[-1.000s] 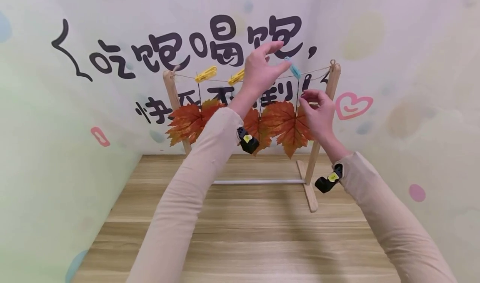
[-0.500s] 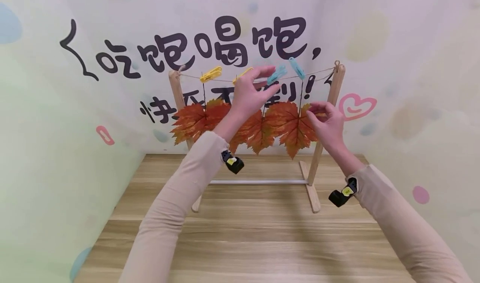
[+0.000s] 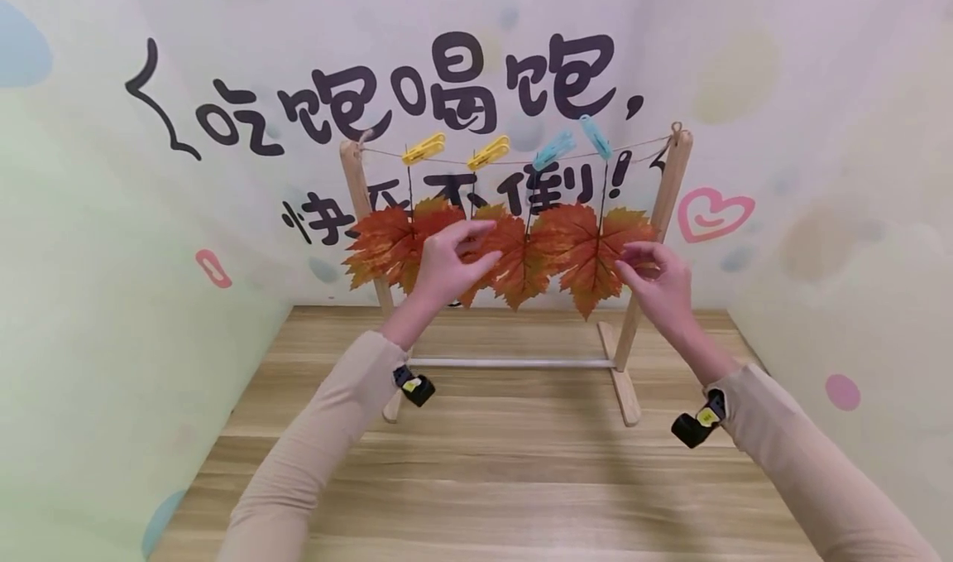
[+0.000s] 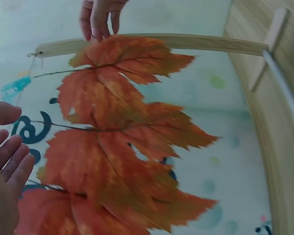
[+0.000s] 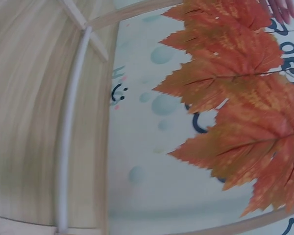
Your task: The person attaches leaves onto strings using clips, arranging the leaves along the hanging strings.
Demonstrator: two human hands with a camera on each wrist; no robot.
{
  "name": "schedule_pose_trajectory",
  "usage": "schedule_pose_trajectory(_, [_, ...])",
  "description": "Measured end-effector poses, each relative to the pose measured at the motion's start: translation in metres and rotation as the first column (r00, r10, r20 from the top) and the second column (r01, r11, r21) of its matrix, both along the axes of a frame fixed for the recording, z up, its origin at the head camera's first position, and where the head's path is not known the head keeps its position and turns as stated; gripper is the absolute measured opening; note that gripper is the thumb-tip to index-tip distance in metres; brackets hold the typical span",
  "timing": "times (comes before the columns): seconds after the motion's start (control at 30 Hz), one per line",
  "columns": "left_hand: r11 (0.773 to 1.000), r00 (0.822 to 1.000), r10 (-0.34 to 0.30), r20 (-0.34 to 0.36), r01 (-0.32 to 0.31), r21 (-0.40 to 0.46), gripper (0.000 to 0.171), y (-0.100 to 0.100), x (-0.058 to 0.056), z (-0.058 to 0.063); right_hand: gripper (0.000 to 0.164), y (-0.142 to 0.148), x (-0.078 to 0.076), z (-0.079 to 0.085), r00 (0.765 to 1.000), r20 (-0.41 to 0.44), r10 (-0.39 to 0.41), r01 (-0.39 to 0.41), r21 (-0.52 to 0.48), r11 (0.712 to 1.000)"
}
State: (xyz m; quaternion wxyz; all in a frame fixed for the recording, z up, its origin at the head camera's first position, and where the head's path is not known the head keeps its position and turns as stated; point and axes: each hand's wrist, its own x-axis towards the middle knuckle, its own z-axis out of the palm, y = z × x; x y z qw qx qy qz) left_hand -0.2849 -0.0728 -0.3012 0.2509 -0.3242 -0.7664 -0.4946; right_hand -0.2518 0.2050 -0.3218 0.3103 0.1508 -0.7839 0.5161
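Observation:
Several orange-red artificial maple leaves hang by dark stems from a string (image 3: 642,143) on a wooden rack (image 3: 674,177). Two yellow clothespins (image 3: 424,148) clip the left stems. On the right stems are a tilted blue clothespin (image 3: 554,150) and a steeper blue clothespin (image 3: 596,137). My left hand (image 3: 445,268) is in front of the left leaves, thumb and fingers apart, nothing between them. Beside the rightmost leaf (image 3: 588,247) is my right hand (image 3: 663,289), its fingers loosely bent. In the left wrist view, that hand's fingertips (image 4: 99,33) are right at the leaf's edge.
A white rod (image 3: 514,363) joins the rack's feet, which stand on a wood-grain table (image 3: 484,479). Close behind hangs a pale backdrop (image 3: 744,115) with large black lettering. Each wrist wears a small black camera (image 3: 419,390).
My left hand has left the blue clothespins, moving down and left past the yellow ones. My right hand has lowered from near the rightmost stem to beside its leaf.

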Motion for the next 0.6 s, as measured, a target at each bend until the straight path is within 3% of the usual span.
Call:
schedule_pose_trajectory(0.17, [0.999,0.997,0.043,0.066,-0.041,-0.030,0.035,-0.022,0.009,-0.029,0.018,0.010,0.003,-0.018,1.000,-0.011,0.006,-0.006,0.035,0.999])
schedule_pose_trajectory(0.37, [0.993,0.974,0.121,0.192,-0.119,-0.023,0.035,-0.053,0.020,-0.069,0.017,0.022,0.008,-0.044,1.000,0.020,-0.011,0.010,0.066,0.998])
schedule_pose_trajectory(0.47, [0.983,0.943,0.175,0.282,-0.183,0.004,0.036,-0.072,0.029,-0.093,0.016,0.027,0.012,-0.055,0.999,0.032,-0.022,0.019,0.077,0.997])
schedule_pose_trajectory(0.6, [0.953,0.878,0.246,0.410,-0.297,0.065,0.033,-0.099,0.042,-0.126,0.017,0.034,0.018,-0.067,0.998,0.039,-0.041,0.037,0.082,0.996])
